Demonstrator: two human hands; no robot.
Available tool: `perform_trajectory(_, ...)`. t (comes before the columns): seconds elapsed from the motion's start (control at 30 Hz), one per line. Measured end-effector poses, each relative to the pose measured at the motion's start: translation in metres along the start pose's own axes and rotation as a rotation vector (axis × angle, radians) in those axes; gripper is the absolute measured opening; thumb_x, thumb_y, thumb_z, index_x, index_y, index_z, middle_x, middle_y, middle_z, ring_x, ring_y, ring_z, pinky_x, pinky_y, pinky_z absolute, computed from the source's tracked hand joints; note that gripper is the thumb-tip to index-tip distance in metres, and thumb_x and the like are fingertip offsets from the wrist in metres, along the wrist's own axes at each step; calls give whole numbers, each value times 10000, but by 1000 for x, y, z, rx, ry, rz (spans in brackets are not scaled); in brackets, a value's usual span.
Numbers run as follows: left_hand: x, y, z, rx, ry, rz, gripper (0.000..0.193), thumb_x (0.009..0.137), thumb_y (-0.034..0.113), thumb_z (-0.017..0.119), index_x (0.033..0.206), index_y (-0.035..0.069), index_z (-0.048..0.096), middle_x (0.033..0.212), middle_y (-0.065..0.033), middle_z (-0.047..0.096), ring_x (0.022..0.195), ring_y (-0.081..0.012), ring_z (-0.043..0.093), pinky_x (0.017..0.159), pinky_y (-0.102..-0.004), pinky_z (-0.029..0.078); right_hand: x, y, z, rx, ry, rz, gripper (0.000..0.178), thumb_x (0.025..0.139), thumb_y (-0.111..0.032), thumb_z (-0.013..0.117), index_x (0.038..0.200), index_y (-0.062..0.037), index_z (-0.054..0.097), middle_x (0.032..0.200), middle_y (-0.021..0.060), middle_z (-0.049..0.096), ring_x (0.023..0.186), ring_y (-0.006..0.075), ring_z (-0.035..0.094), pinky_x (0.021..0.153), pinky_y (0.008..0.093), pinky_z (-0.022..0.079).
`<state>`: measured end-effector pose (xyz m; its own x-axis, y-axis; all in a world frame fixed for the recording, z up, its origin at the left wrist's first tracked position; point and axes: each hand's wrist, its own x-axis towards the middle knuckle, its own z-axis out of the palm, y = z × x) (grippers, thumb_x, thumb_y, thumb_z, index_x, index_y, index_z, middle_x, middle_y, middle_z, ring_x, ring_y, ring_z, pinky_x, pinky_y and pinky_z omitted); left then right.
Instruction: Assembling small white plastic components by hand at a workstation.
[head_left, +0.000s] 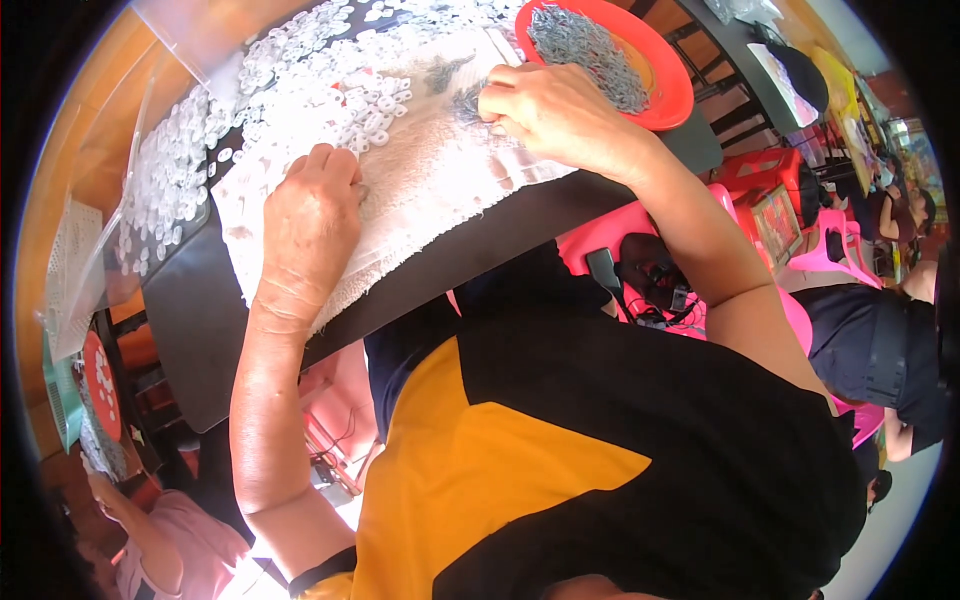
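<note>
A white towel (440,195) lies over the dark table. My left hand (315,225) is closed at the towel's left part, its fingertips pinched together beside a heap of small white plastic pieces with holes (375,110); whatever it holds is hidden. My right hand (550,112) is also closed, fingers curled down at a small pile of thin grey metal pins (467,104) on the towel. What sits between those fingertips cannot be made out. Just beyond my right hand, a round red plate (672,80) holds many more of the grey pins.
More white pieces (180,150) spread over the table's far and left side. The dark table edge (480,240) runs in front of me. A pink chair (590,235) with a dark bag and cables stands at the right. Other people (185,545) sit at lower left and far right.
</note>
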<state>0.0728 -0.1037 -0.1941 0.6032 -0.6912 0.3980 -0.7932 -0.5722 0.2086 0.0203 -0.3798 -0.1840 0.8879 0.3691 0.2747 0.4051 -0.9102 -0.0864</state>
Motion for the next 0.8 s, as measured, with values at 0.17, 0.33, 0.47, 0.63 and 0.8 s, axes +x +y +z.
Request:
perform_trajectory(0.17,3,-1,-8,-205,-9,-119,85,785,27,666,806,31,584,782,-106,624,729,-274,615,658,-341,497,6,0,-2,41,71,-39,28,838,-78,586,853,-66,565,858,55,596,752,297,605,644,418,450)
perform_trajectory(0.33,16,8,-18,-875,-33,-544,82,835,42,684,898,-4,660,727,17,609,634,-63,515,586,-234,430,25,-19,-10,199,88,-73,37,837,-73,573,864,-58,552,865,57,606,739,302,607,637,414,452)
perform_trajectory(0.47,14,3,-15,-1023,81,-574,67,838,34,681,890,-5,664,735,-4,626,607,-58,522,534,-209,405,42,-35,4,140,41,-157,64,785,-51,579,846,-55,562,840,72,619,747,292,630,636,413,470)
perform_trajectory(0.63,5,-5,-15,-1092,192,-621,88,860,48,668,915,-20,661,756,-50,639,613,-86,551,493,-202,389,46,-35,5,145,20,-167,102,733,-37,607,830,-57,583,827,84,634,765,280,654,640,407,488)
perform_trajectory(0.8,6,-5,-16,-1177,234,-622,77,853,25,672,908,-28,659,739,-43,645,591,-58,545,459,-186,378,44,-34,6,157,4,-148,85,793,-57,599,877,-71,602,876,70,602,756,298,623,644,423,460)
